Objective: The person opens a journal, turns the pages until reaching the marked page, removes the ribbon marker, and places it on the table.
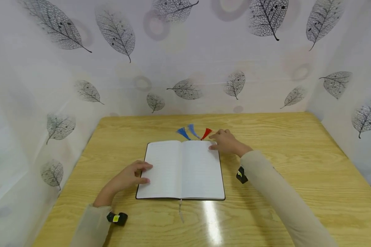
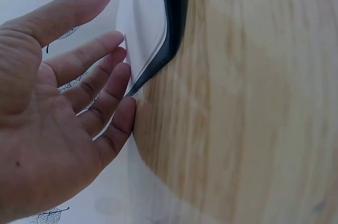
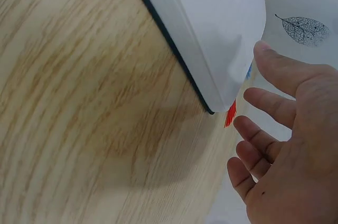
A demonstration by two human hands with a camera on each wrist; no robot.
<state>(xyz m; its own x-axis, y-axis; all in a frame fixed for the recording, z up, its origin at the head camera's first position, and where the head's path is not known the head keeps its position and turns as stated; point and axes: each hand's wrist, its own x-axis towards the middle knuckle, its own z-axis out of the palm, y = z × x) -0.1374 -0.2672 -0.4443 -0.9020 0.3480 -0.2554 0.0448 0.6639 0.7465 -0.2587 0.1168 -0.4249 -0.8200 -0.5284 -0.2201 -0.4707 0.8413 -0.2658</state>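
White-paged notebook (image 1: 201,171): there it lies, spread open and flat on the wooden table, a dark cover rim peeking out around faintly ruled pages.
Left hand (image 1: 126,176): at the notebook's left edge, thumb and forefinger tips over the page margin, fingers spread and softly bent, no grip closed around anything.
Right hand (image 1: 227,141): over at the far right corner, thumb reaching onto the page, fingers loose and parted; whether the thumb touches paper, I cannot tell.
Both together: well apart, one hand at each side, the notebook between them.
Ribbon (image 1: 181,212): thin and pale, trailing from the spine toward the near side.
Tassels: a trio fanned just at the far edge, dark blue (image 1: 183,133) on the left, lighter blue (image 1: 192,130) in the middle, red (image 1: 206,133) on the right, near the right fingers.
Wrists: beige sleeves (image 1: 281,202), a black device with a yellow patch at each.
Table (image 1: 281,154): yellowish wood grain, a bright glare (image 1: 212,223) on the near side.
Backdrop (image 1: 204,55): whitish sheeting with dark skeleton-leaf prints, far, left and right.
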